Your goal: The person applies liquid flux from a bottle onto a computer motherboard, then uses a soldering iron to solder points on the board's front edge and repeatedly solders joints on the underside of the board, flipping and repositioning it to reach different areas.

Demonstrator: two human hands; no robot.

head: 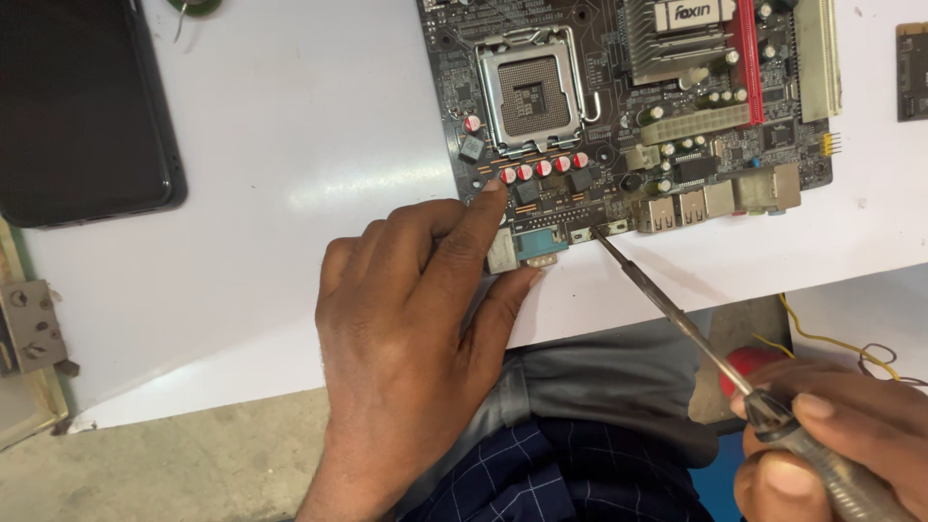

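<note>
My left hand (406, 329) lies flat over the near corner of the dark green computer mainboard (619, 126) on the white tabletop (271, 193), forefinger tip beside the row of small red-topped capacitors (543, 167) and thumb against the blue serial port connector (541, 245) at the board's near edge; it presses the board down and closes on nothing. My right hand (831, 435) is closed on the grey knurled handle of a long thin steel-shafted screwdriver (677, 314), whose tip sits at the board's edge just right of the blue connector, by the metal rear ports (710, 201). I judge the step in hand to be working a fastener or bracket at that edge; the next move calls for a steady board and the tip kept seated, since a slip would rake nearby parts. As for containers, the only one is the open square processor socket (530, 89) with its metal frame, which holds no chip. A black flat slab (77, 106) lies well apart on the left.
</note>
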